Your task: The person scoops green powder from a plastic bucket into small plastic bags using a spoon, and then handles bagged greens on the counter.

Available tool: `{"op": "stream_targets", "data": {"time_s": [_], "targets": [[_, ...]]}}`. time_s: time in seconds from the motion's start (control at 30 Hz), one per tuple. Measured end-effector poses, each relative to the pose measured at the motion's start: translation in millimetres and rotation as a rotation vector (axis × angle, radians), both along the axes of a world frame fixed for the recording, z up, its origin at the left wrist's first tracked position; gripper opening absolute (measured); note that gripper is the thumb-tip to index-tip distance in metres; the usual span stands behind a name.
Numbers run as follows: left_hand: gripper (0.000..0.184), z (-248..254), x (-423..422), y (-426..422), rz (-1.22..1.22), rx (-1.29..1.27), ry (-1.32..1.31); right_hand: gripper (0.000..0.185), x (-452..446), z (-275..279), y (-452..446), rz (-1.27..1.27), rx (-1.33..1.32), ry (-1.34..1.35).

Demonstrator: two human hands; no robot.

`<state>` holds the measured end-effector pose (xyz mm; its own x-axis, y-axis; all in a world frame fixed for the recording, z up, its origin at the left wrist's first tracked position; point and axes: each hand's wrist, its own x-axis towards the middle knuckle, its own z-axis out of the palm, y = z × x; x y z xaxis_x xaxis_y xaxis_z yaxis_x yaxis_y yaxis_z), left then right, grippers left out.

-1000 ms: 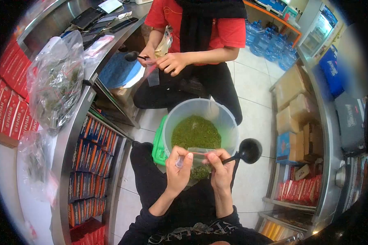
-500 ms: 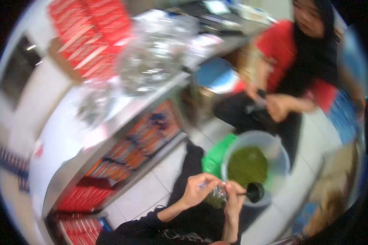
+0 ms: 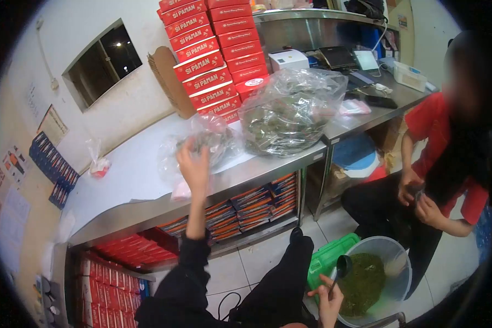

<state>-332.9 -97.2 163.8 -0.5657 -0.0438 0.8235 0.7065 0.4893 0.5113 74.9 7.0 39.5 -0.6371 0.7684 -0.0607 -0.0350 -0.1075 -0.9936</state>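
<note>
My left hand (image 3: 193,169) reaches over the counter, its fingers apart at the near side of a clear plastic bag (image 3: 221,134). Small packets seem to lie inside that bag, but its folds blur them. Low at the right, my right hand (image 3: 329,303) grips the thin handle of a black ladle (image 3: 344,265). The ladle's bowl is held over the edge of a translucent bucket (image 3: 403,273). Green powder (image 3: 366,281) fills the lower part of the bucket. A larger clear bag (image 3: 284,123) with many green-filled packets rests farther along the counter.
Stacked red boxes (image 3: 208,71) stand behind the bags on the counter (image 3: 115,180). More boxes (image 3: 246,210) fill the shelf below. A green plastic container (image 3: 328,259) sits beside the bucket. A co-worker (image 3: 437,169) in red sleeves sits at the right, handling a small item.
My left hand has left the small green-filled bag near my right hand and moved up to the counter bag. My right hand still has the ladle. The view has swung left.
</note>
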Motion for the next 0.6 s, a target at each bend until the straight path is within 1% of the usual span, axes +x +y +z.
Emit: {"op": "stream_targets", "data": {"time_s": [0.03,0.07,0.1,0.13,0.17,0.2,0.23,0.27,0.3,0.33,0.37,0.4,0.47,0.5,0.53,0.57,0.6], "targets": [[0.036,-16.3,31.1,11.7,-0.129,0.061,-0.087,0.037,-0.5,-3.9,-1.6,-0.069,0.124,0.074],[0.033,-40.9,59.8,24.1,-0.342,0.130,-0.191,0.037,0.0,-2.0,-0.2,-0.078,0.125,0.066],[0.026,-49.5,110.4,40.7,-0.657,0.299,-0.518,0.033,1.5,3.9,2.0,-0.115,0.071,0.018],[0.021,-58.0,160.8,57.4,-0.854,0.510,-0.873,0.033,2.4,10.1,2.5,-0.151,0.012,-0.039],[0.021,-96.1,200.8,72.6,-1.075,0.711,-1.053,0.034,-4.4,13.9,1.8,-0.215,-0.015,0.069],[0.021,-112.8,239.1,86.8,-1.089,0.747,-1.388,0.039,-12.0,32.2,2.5,-0.243,-0.023,-0.035],[0.020,-101.2,268.2,93.3,-1.105,0.892,-1.597,0.042,-17.0,38.3,3.7,-0.274,0.063,-0.081],[0.020,-90.5,293.7,100.0,-1.117,1.030,-1.818,0.040,-18.1,34.1,7.5,-0.333,0.103,-0.069],[0.019,-102.1,310.1,104.9,-1.261,0.992,-1.732,0.033,-13.7,27.8,16.1,-0.381,0.330,-0.162],[0.019,-112.6,325.7,109.1,-1.406,0.963,-1.641,0.024,-9.6,37.2,20.6,-0.449,0.339,-0.248],[0.026,-98.0,339.0,110.9,-1.360,0.885,-1.524,0.014,-3.2,36.0,25.0,-0.519,0.287,-0.272],[0.039,-95.4,344.0,111.4,-1.305,0.804,-1.554,0.012,3.9,42.0,27.6,-0.574,0.254,-0.393],[0.043,-98.3,348.3,112.9,-1.326,0.710,-1.562,0.010,18.5,35.3,29.6,-0.608,0.464,-0.435],[0.043,-102.0,345.4,112.7,-1.400,0.608,-1.573,0.010,20.5,36.2,29.8,-0.611,0.480,-0.384],[0.044,-107.5,340.7,110.6,-1.467,0.498,-1.571,0.010,22.6,31.7,27.9,-0.609,0.491,-0.323],[0.041,-106.6,338.5,110.0,-1.461,0.396,-1.579,0.010,33.8,19.9,27.5,-0.552,0.344,-0.338],[0.041,-110.1,335.4,108.3,-1.472,0.376,-1.599,0.010,41.8,20.0,25.9,-0.574,0.332,-0.350]]}}
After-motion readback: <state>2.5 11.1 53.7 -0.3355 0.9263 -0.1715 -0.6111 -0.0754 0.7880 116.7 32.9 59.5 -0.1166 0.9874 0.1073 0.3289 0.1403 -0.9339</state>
